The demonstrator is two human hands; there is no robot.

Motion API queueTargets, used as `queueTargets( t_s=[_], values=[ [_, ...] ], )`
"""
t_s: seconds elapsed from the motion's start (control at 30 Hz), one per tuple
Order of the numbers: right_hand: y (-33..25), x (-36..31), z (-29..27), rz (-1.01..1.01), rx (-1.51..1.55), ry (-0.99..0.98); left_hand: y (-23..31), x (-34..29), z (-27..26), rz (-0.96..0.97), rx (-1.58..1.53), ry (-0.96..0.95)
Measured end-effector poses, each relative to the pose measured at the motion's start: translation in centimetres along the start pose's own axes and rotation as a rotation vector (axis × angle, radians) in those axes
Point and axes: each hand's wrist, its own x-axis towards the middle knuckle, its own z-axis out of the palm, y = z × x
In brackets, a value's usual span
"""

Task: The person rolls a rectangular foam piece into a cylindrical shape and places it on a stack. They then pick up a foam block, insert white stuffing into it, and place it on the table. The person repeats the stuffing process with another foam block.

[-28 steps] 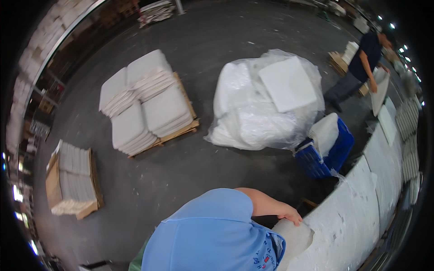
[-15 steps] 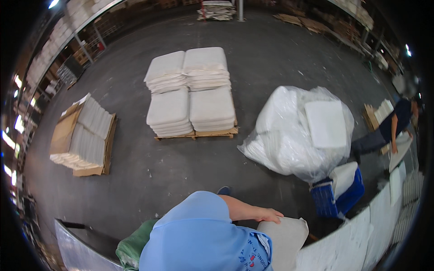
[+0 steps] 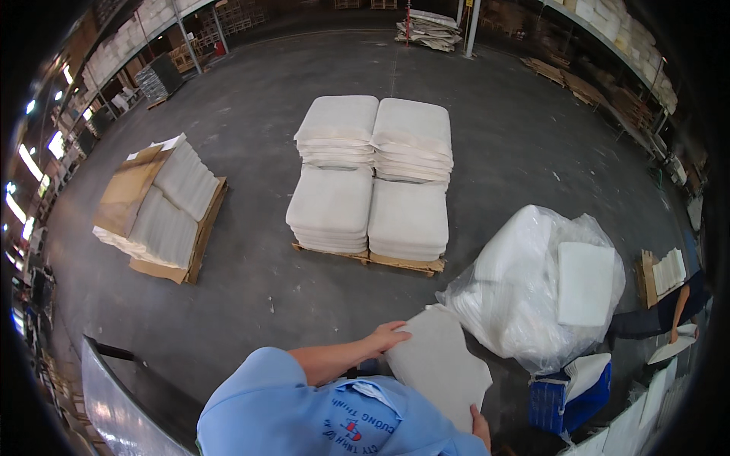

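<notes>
A light grey, roughly square cushion pad (image 3: 441,365) is held in front of me at a slant. My left hand (image 3: 389,337) grips its upper left edge, fingers closed. On its lower right edge my right hand (image 3: 480,427) is closed too, with only the thumb side showing. Beyond the pad, several similar pale cushion pads (image 3: 331,199) are stacked in columns on a wooden pallet (image 3: 403,264). My blue shirt hides the pad's lower left part.
At left, ridged white pads (image 3: 186,182) stand on a pallet under brown cardboard (image 3: 135,186). A plastic-wrapped white bundle (image 3: 502,296) sits at right, near a blue crate (image 3: 549,406). A co-worker's arm (image 3: 680,311) is at far right. A metal-sided table (image 3: 125,410) is at lower left.
The pad has come away from the white work surface on the right and moved left and outward. My right hand has come into view on it. My view has turned left.
</notes>
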Motion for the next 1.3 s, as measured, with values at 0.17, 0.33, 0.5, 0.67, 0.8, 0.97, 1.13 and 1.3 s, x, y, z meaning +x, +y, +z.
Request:
queueTargets(
  t_s=[0.17, 0.33, 0.5, 0.67, 0.8, 0.97, 1.13, 1.3],
  values=[
    [-10.1, 11.0, 7.7, 0.051, -0.166, 0.144, 4.4, 1.6, -6.9, 0.046, -0.192, 0.199],
    [-22.0, 22.8, 15.2, -0.288, -0.580, 0.211, 9.4, 7.3, -11.2, 0.213, -0.240, 0.319],
    [-33.7, 34.1, 25.7, -0.549, -0.645, 0.152, 18.1, 16.4, -16.1, 0.228, -0.140, 0.334],
    [-41.3, 47.4, 32.8, -0.676, -0.532, -0.024, 25.4, 27.2, -21.7, 0.289, -0.056, 0.338],
    [-42.4, 58.9, 36.4, -0.694, -0.552, -0.076, 26.9, 36.0, -25.9, 0.223, -0.064, 0.418],
    [-40.0, 69.8, 41.0, -0.047, -0.851, 0.129, 22.3, 43.1, -30.3, -0.245, 0.441, 0.531],
    [-39.6, 76.2, 37.5, -0.217, -0.838, 0.192, 18.9, 47.5, -28.7, -0.289, -0.067, 0.520],
    [-39.1, 76.7, 39.0, -0.063, -0.759, 0.117, 17.3, 50.0, -26.6, -0.227, 0.046, 0.895]
  ],
)
